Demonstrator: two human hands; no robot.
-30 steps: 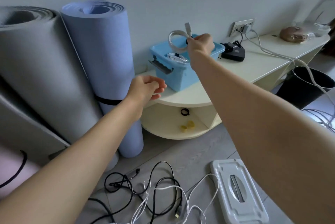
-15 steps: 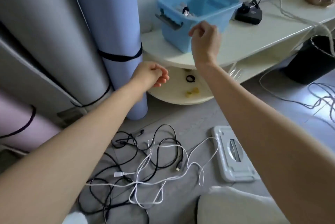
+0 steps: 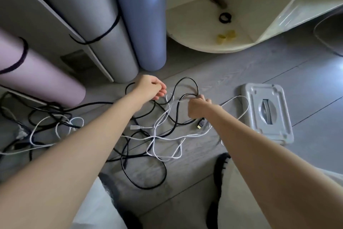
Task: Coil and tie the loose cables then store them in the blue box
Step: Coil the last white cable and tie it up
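The blue box lay out of view, above the frame's top edge, and the tangle's far-left strands ran off the edge in shadow. A pink rolled mat (image 3: 42, 80), a grey one (image 3: 89, 24) and a blue one (image 3: 141, 17) stood against the wall. On the floor (image 3: 241, 65) black cables (image 3: 144, 178) and white cables (image 3: 167, 137) lay intertwined. The left hand (image 3: 150, 87) hovered over the tangle, fingers loosely curled, holding nothing that could be made out. The right hand (image 3: 197, 107) gripped a black loop, its fingertips hidden behind the knuckles. The white lid (image 3: 267, 113) lay flat to the right, well apart from the rounded shelf (image 3: 213, 43).
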